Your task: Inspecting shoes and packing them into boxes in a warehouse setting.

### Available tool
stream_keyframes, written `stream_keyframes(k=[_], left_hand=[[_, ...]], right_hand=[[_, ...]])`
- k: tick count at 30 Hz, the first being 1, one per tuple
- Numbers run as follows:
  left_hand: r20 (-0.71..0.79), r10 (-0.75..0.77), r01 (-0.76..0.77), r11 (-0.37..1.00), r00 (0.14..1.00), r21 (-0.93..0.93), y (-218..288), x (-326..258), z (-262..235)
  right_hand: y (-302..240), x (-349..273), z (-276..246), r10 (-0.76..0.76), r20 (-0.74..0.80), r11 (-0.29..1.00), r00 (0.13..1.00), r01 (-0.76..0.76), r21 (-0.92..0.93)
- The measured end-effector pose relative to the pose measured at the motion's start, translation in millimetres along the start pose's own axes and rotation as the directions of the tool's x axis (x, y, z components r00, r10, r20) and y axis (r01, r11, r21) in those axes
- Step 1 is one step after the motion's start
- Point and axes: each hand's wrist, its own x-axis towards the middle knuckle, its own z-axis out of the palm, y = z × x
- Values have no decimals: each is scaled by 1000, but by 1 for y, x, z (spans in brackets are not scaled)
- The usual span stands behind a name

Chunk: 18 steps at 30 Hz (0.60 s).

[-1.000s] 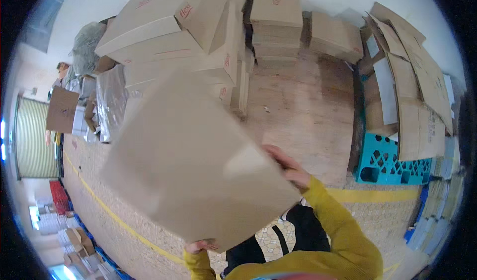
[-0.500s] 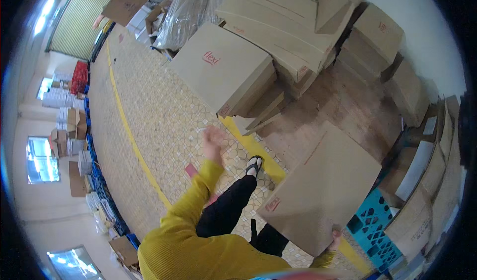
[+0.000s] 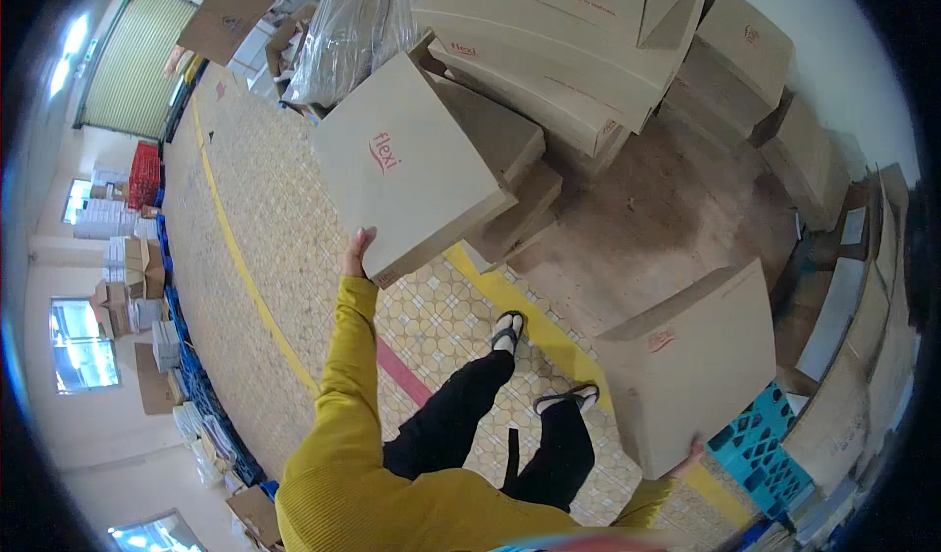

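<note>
Gripping separate boxes w/ both hands: left hand (image 3: 357, 251) on stacked box (image 3: 410, 165), right hand (image 3: 686, 457) on flat box (image 3: 691, 361).

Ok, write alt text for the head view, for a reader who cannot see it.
Seen from above, a person in a yellow sleeve grips a flat cardboard box with the left hand and another cardboard box with the right hand. They stand on a patterned tile floor beside a stack of boxes.
</note>
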Motion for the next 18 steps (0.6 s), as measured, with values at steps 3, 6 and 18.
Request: stream_keyframes(k=[3, 6, 18], left_hand=[[219, 58, -29, 991, 974, -133, -14, 18, 19], [135, 97, -65, 973, 986, -222, -15, 52, 9], [-105, 68, -93, 959, 992, -266, 70, -13, 96]], right_hand=[[24, 25, -5, -48, -32, 999, 998, 49, 13], [57, 51, -6, -107, -73, 984, 992, 116, 137], [34, 2, 34, 58, -17, 994, 998, -56, 90]])
